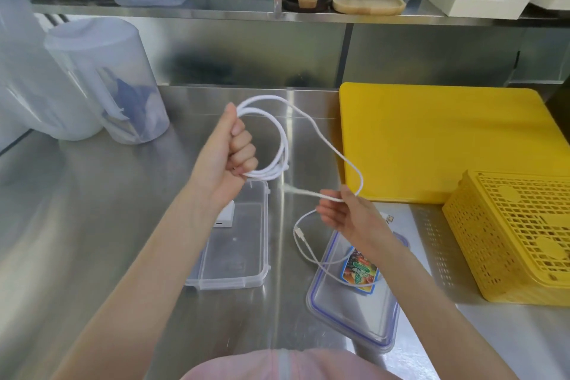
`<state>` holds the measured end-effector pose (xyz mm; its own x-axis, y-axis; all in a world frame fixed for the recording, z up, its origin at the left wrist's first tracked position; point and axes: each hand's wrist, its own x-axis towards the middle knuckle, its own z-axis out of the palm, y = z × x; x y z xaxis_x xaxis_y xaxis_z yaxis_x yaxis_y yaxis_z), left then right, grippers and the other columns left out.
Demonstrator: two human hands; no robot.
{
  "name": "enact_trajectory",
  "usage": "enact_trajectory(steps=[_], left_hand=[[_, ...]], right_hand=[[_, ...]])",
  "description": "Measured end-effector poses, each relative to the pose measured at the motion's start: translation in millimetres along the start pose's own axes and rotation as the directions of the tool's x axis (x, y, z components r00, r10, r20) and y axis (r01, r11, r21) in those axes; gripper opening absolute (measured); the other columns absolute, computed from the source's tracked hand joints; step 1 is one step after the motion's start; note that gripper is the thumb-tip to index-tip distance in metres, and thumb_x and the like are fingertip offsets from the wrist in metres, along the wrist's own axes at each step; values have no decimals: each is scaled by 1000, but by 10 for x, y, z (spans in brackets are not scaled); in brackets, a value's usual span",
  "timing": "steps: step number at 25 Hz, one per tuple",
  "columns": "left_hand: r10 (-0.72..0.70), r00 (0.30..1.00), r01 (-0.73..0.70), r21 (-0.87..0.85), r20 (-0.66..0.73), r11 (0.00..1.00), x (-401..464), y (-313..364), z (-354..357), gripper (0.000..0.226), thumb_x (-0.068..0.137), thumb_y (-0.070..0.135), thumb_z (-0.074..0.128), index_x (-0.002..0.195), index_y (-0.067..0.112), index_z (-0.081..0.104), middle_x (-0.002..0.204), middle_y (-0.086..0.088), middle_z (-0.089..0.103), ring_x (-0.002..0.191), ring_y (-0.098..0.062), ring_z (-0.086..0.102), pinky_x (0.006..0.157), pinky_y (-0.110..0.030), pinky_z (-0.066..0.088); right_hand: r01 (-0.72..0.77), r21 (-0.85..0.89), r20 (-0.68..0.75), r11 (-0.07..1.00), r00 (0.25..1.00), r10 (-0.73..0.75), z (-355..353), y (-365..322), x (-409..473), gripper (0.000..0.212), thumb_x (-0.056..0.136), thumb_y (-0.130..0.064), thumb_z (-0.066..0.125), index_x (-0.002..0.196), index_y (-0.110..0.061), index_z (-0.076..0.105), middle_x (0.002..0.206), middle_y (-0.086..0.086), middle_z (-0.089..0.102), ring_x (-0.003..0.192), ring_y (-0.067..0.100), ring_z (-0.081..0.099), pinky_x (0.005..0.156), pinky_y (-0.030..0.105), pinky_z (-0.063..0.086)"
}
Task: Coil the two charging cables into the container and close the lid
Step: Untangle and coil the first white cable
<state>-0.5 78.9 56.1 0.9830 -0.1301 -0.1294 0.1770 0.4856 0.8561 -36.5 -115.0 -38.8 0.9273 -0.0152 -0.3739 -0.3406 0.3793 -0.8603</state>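
Nearest you, at about five o'clock on the steel counter [92, 225], the lid [354, 311] with its blue seal lies flat, off the box; a colourful sticker [359, 268] sits on it, its writing too small to read. The second cable [303, 251] is draped loose across that lid, one plug end showing just left of your right wrist, so it is not yet coiled.

At seven o'clock, under your left forearm, the clear container [234, 262] stands open, with a white charger block [224, 215] in its far end and no cable inside that can be seen.

Your right hand [348, 216] is lightly curled, thumb and fingertips pinching the free run of the first cable [279, 145] near its tail. Your left hand [229, 148], up at eleven o'clock, is fisted around several finished loops of that cable.

By my reading you are most of the way through winding the first cable; placing it, winding the second and snapping the lid on all remain.

Further off at two o'clock lie a yellow cutting board [431, 139] and a yellow basket [518, 234]; at ten o'clock stand frosted plastic jugs [101, 71]
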Motion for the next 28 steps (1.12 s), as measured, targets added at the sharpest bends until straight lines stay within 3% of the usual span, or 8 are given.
enact_trajectory(steps=[2, 4, 7, 12, 16, 23, 25, 28], left_hand=[[-59, 998, 59, -11, 10, 998, -21, -135, 28, 45, 95, 43, 36, 56, 22, 28, 34, 8, 19, 27, -5, 17, 29, -15, 13], [-93, 996, 93, -7, 9, 996, -44, -224, 46, 45, 95, 43, 37, 56, 21, 30, 35, 8, 19, 28, -5, 17, 30, -15, 14], [-123, 992, 123, -40, 11, 992, -61, -255, 51, 47, 95, 42, 37, 54, 21, 30, 35, 8, 20, 27, -6, 18, 31, -15, 14], [-151, 988, 153, -113, 33, 982, -62, -245, 53, 50, 95, 42, 36, 50, 21, 32, 34, 7, 21, 26, -6, 19, 30, -15, 13], [-184, 982, 187, -95, 48, 978, -85, -297, 77, 48, 94, 42, 37, 51, 21, 32, 34, 7, 21, 25, -6, 19, 29, -14, 14], [-196, 981, 189, 249, 3, 950, -176, -526, 91, 44, 95, 41, 37, 57, 21, 29, 40, 11, 19, 32, -3, 14, 32, -14, 14], [-171, 985, 168, 354, -22, 920, -187, -578, 99, 44, 95, 39, 38, 57, 21, 26, 41, 12, 19, 33, -4, 15, 32, -14, 17], [-131, 991, 127, 437, -22, 890, -192, -590, 78, 41, 95, 39, 39, 60, 21, 26, 42, 11, 19, 34, -5, 16, 33, -15, 18]], right_hand=[[-99, 236, 134, 967, 989, 69, 116, -68, -41, 30, 97, -18, 37, 87, -11, 64, 62, -3, 72, 61, 6, 69, 56, 17, 56], [-126, 280, 248, 952, 967, 55, 178, -91, -73, 24, 94, -9, 40, 94, -10, 64, 65, -2, 71, 61, 6, 68, 59, 18, 57], [-101, 144, 312, 984, 949, 51, 187, -20, -95, 27, 92, 0, 40, 97, -13, 63, 63, -4, 67, 55, 5, 62, 56, 16, 54], [-3, -126, 243, 992, 969, 34, 73, 185, -109, 35, 94, 1, 36, 95, -18, 65, 68, 0, 60, 56, 6, 52, 54, 16, 47], [33, -112, 236, 993, 972, -6, 119, 170, -128, 36, 94, 3, 34, 88, -15, 66, 63, -2, 60, 53, 7, 50, 52, 17, 44], [-51, 171, 346, 984, 938, -11, 255, 10, -137, 31, 83, -4, 42, 65, -14, 65, 62, -1, 64, 71, 14, 62, 73, 23, 49], [-113, 283, 361, 953, 932, 3, 299, 9, -166, 21, 73, -13, 45, 58, -15, 60, 55, 0, 57, 64, 14, 59, 73, 26, 44], [-123, 238, 363, 964, 931, 29, 323, 26, -212, 24, 70, -34, 52, 53, -17, 51, 52, -1, 49, 57, 13, 48, 66, 26, 36]])
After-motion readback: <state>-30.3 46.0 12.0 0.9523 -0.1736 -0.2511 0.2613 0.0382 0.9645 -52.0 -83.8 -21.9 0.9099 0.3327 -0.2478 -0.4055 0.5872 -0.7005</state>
